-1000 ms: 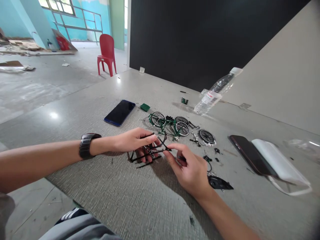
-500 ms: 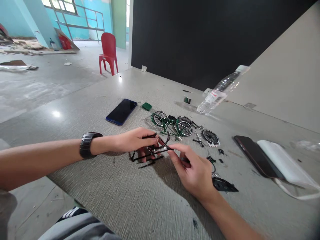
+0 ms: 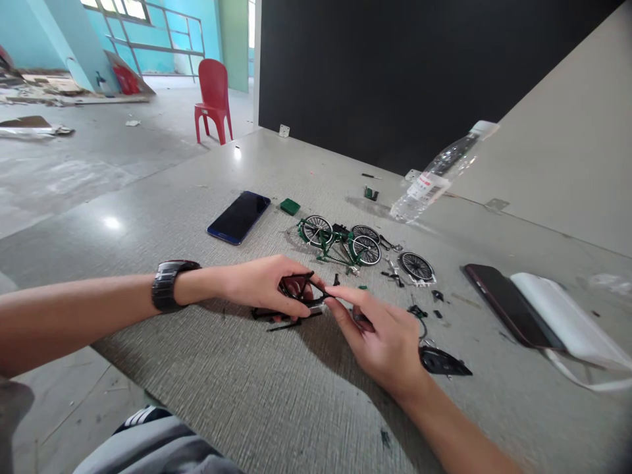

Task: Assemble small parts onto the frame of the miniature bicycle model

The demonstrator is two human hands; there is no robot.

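Note:
A small black model-bicycle frame (image 3: 316, 299) is held just above the grey table. My left hand (image 3: 261, 280) is closed around it from the left, with the thumb along the near side. From the right, the thumb and forefinger of my right hand (image 3: 382, 336) pinch the frame's thin end. Fingers cover much of the frame, and thin black bars stick out below my left palm. Just beyond my hands lies a green model bicycle (image 3: 340, 247) with spoked wheels. A loose spoked wheel (image 3: 416, 266) rests to its right.
A phone (image 3: 239, 217) and a green block (image 3: 289, 207) lie beyond my left hand. A clear plastic bottle (image 3: 434, 178) leans at the back right. Near my right hand are a black curved part (image 3: 444, 362) and several small pieces. A dark case (image 3: 508, 303) lies further right.
The black frame has turned in my fingers, and its curved part no longer stands up between my hands. My left thumb has shifted lower and right across it. My right hand keeps its pinch.

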